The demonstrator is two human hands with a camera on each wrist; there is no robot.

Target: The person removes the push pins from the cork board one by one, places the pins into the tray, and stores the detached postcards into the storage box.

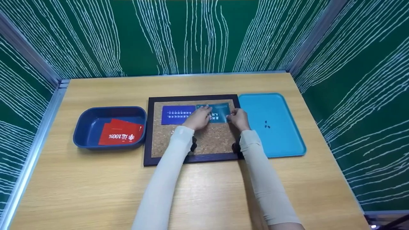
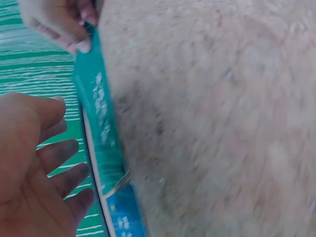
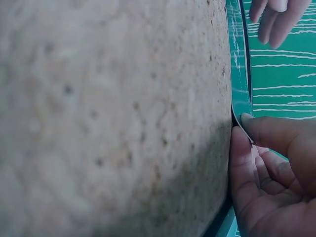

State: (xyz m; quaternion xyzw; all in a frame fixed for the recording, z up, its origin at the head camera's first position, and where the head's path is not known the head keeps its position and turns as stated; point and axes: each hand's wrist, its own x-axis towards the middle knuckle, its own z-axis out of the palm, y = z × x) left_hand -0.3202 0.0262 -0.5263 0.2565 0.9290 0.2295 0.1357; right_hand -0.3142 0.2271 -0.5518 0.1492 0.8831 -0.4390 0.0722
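A green card (image 1: pixel 222 110) with white lettering lies along the top of the framed cork board (image 1: pixel 212 140). My right hand (image 1: pixel 239 118) pinches its right edge between thumb and fingers, and the right wrist view shows that edge of the card (image 3: pixel 242 106) bent up off the cork. Over the card's left part hovers my left hand (image 1: pixel 197 118); in the left wrist view its fingers (image 2: pixel 58 155) are spread and hold nothing. A purple-blue card (image 1: pixel 177 115) is beside the green one, on the left, with their edges meeting.
Left of the board stands a navy basin (image 1: pixel 83 127) with red cards (image 1: pixel 119 132) inside. On the right, a turquoise tray (image 1: pixel 281 108) touches the board and bears several small dark pieces (image 1: pixel 266 125). Green panels (image 1: pixel 217 64) with white lines wall in the table.
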